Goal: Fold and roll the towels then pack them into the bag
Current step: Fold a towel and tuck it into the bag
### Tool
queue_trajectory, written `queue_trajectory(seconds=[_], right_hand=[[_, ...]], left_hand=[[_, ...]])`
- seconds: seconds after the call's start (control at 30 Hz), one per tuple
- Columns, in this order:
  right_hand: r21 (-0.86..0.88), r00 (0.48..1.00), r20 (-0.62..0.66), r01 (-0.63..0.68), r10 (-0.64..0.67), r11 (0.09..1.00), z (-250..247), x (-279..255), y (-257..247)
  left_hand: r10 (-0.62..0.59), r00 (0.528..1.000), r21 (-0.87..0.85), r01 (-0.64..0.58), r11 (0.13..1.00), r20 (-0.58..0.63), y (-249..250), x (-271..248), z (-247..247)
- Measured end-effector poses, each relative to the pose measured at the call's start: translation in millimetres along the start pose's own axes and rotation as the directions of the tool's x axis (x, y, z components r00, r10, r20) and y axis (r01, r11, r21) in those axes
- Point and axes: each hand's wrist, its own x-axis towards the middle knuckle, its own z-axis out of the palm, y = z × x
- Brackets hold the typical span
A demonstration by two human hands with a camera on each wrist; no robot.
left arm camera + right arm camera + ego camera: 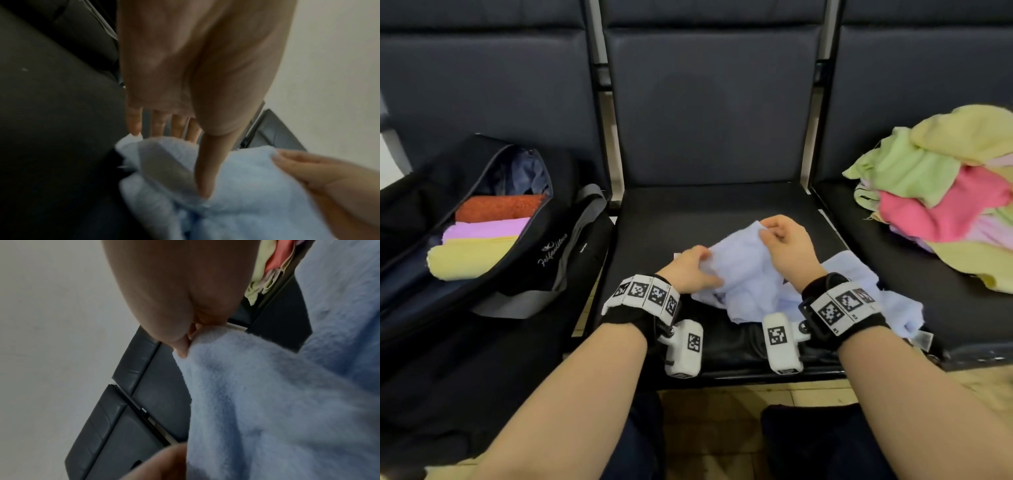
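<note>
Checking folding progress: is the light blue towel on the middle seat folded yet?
Not folded. The light blue towel lies crumpled on the seat, with the left hand and right hand gripping its edges.

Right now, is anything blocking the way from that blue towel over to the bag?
Nothing visible does. The light blue towel, held by the left hand and right hand, lies on the middle seat. The black bag sits on the next seat, unzipped, with three rolled towels inside and room beside them.

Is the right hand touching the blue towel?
Touching. In the right wrist view, the right hand pinches an edge of the blue towel between thumb and fingers.
</note>
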Motion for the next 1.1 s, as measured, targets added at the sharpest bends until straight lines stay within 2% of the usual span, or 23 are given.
queue_trajectory(seconds=[0.07, 0.1, 0.17, 0.2, 0.27, 0.33, 0.4, 0.43, 0.53, 0.63, 0.7, 0.77, 0.83, 0.9, 1.0, 1.1], right_hand=[[-0.023, 0.999, -0.053, -0.015, 0.014, 1.000, -3, -1, 7], [-0.018, 0.997, -0.068, -0.028, 0.027, 0.999, -5, -3, 10], [-0.052, 0.998, -0.038, -0.055, 0.053, 0.997, -6, -5, 15], [-0.137, 0.999, -0.003, -0.044, 0.044, 0.990, -6, -6, 17], [-0.294, 0.995, 0.097, 0.066, -0.039, 0.954, -3, -9, 17], [-0.217, 0.954, 0.265, 0.199, -0.139, 0.956, 0, -12, 14], [-0.158, 0.906, 0.395, 0.228, -0.150, 0.961, 7, -18, 8], [-0.152, 0.898, 0.416, 0.225, -0.144, 0.962, 11, -20, 6], [-0.161, 0.907, 0.345, 0.311, -0.242, 0.937, 19, -24, 3], [-0.206, 0.905, 0.267, 0.389, -0.331, 0.898, 20, -24, -2], [-0.189, 0.928, 0.207, 0.349, -0.311, 0.918, 18, -23, -6], [-0.092, 0.965, 0.132, 0.239, -0.226, 0.967, 15, -23, -11], [-0.011, 0.982, 0.085, 0.169, -0.167, 0.986, 13, -23, -14], [0.044, 0.988, 0.046, 0.142, -0.144, 0.989, 11, -26, -16], [0.081, 0.986, -0.050, 0.164, -0.161, 0.983, 7, -28, -15], [0.070, 0.969, -0.190, 0.172, -0.156, 0.983, 1, -26, -10]], left_hand=[[-0.020, 0.998, 0.144, 0.010, 0.989, 0.062, -11, 1, 3], [-0.006, 0.999, 0.134, 0.001, 0.991, 0.036, -14, 1, 3], [0.037, 0.995, -0.015, -0.038, 0.999, -0.090, -14, 1, -1], [0.052, 0.987, -0.112, -0.070, 0.991, -0.154, -13, 0, -4], [0.062, 0.967, -0.278, -0.133, 0.951, -0.249, -9, -2, -10], [0.072, 0.955, -0.397, -0.187, 0.898, -0.287, -4, -5, -13], [0.096, 0.958, -0.487, -0.222, 0.845, -0.269, 1, -10, -14], [0.116, 0.959, -0.513, -0.238, 0.825, -0.259, 2, -13, -15], [0.155, 0.949, -0.534, -0.284, 0.796, -0.273, 3, -16, -16], [0.150, 0.927, -0.475, -0.309, 0.824, -0.344, 1, -17, -18], [0.099, 0.923, -0.483, -0.283, 0.828, -0.372, 2, -17, -18], [0.090, 0.945, -0.514, -0.249, 0.821, -0.314, 5, -21, -19], [0.174, 0.962, -0.458, -0.253, 0.852, -0.209, 8, -26, -19], [0.249, 0.958, -0.387, -0.285, 0.877, -0.143, 9, -28, -19], [0.279, 0.941, -0.308, -0.327, 0.893, -0.190, 8, -28, -19], [0.249, 0.941, -0.242, -0.302, 0.922, -0.229, 1, -24, -17]])
